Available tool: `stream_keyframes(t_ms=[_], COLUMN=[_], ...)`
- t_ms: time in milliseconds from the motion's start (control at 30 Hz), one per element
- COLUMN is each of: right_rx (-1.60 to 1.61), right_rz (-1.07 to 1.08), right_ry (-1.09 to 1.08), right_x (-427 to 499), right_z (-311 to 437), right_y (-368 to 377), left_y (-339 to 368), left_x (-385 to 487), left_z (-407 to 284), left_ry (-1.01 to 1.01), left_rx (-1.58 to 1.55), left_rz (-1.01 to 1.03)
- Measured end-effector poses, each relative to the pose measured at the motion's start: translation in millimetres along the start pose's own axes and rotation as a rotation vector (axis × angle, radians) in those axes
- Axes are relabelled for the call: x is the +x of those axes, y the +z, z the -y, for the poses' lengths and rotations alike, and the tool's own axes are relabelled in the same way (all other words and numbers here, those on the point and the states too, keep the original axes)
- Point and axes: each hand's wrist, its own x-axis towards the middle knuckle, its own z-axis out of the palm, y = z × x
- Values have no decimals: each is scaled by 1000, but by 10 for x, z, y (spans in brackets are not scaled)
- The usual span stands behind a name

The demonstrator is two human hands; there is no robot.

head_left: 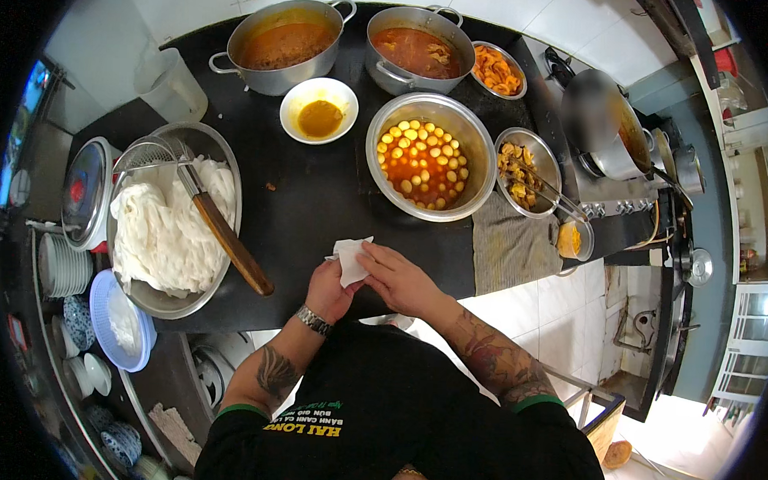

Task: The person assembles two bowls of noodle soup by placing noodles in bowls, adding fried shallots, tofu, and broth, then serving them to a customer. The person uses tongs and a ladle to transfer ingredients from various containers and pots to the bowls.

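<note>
A white paper tissue (353, 262) is held between both hands above the front edge of the black countertop (296, 211). My left hand (328, 293), with a metal-band watch at the wrist, grips it from below. My right hand (397, 277) has its fingers laid over the tissue's right side. Beyond the hands, to the right, stands a steel pot (481, 173) of small peeled eggs in red-orange broth. On the left, a large steel bowl (220, 285) holds thick white noodles. A wire skimmer (216, 228) with a wooden handle lies across them.
Two aluminium pots (288, 75) (421, 82) of soup stand at the back, near a white bowl (290, 103) with yellow-brown sauce. At right are a steel bowl (549, 150) with tongs, a grey cloth (517, 244) and a stove (604, 194). Plates (66, 267) sit at left.
</note>
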Motion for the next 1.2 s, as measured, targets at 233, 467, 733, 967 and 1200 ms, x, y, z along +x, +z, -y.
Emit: stream_keyframes(t_ms=[233, 467, 733, 967, 1200], right_rx=[-218, -214, -124, -101, -231], right_rz=[-138, -218, -118, -8, -103], right_ry=[73, 177, 129, -75, 445], right_x=[-8, 148, 647, 1203, 2326], right_z=[-112, 90, 117, -216, -939], right_y=[78, 163, 378, 593, 964], left_y=[276, 110, 49, -251, -622], left_x=[-75, 7, 9, -49, -608], left_z=[-90, -10, -146, -420, -323], left_ry=[-164, 72, 153, 304, -62], left_rx=[-25, 100, 127, -358, 41], left_rz=[100, -22, -152, 124, 0])
